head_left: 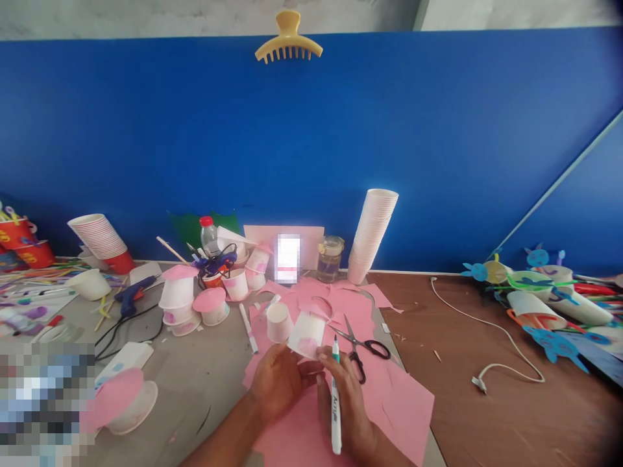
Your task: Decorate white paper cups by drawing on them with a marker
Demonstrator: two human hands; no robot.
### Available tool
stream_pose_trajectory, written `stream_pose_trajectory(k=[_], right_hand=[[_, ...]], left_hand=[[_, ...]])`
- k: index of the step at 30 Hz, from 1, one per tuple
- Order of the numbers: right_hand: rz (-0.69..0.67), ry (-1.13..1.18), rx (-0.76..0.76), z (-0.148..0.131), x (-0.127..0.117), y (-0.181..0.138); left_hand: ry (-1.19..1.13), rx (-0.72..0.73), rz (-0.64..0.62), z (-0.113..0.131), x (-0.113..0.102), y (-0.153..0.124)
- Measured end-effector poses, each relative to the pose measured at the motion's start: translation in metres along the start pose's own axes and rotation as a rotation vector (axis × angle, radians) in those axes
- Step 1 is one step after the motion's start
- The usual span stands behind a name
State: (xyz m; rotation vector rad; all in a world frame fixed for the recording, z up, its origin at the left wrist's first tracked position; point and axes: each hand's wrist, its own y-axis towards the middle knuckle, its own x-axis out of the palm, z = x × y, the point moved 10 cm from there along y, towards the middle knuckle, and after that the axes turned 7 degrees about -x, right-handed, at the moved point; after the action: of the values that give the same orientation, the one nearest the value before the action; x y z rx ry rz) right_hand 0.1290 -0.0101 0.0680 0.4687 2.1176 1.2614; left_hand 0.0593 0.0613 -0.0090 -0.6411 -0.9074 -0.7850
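A white paper cup (307, 333) with a pink patch on its side is tilted between my hands. The fingers of my left hand (278, 383) are closed on its rim from below left. My right hand (349, 389) grips a white acrylic paint marker (335, 408) with a green tip pointing up, and its fingertips are at the cup's rim too. Beneath both hands spread sheets of pink paper (403, 402). Black-handled scissors (363, 344) lie opened just right of the cup. Another paper cup (279, 323) stands upside down to its left, near a second marker (248, 329).
Pink-trimmed cup pieces (178, 292) and a blue glue gun (134, 295) with a black cable are on the left. A tall cup stack (374, 233) leans near a glass jar (331, 258). A white cable (506, 324) and blue-decorated cups (549, 292) are on the right.
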Motion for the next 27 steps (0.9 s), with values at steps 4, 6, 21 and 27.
stream_pose_trajectory(k=[4, 6, 21, 27], right_hand=[[-0.019, 0.03, -0.04, -0.008, -0.002, 0.009], [-0.028, 0.033, -0.022, -0.007, -0.001, 0.01], [0.021, -0.215, 0.068, 0.02, 0.002, -0.007], [-0.025, -0.106, 0.199, 0.038, 0.01, -0.008]], left_hand=[[-0.001, -0.008, -0.058, 0.001, 0.008, 0.0], [-0.009, -0.006, -0.061, 0.002, 0.009, 0.0], [0.195, 0.109, -0.052, 0.007, 0.013, -0.003], [0.295, 0.157, 0.039, 0.009, 0.016, -0.005]])
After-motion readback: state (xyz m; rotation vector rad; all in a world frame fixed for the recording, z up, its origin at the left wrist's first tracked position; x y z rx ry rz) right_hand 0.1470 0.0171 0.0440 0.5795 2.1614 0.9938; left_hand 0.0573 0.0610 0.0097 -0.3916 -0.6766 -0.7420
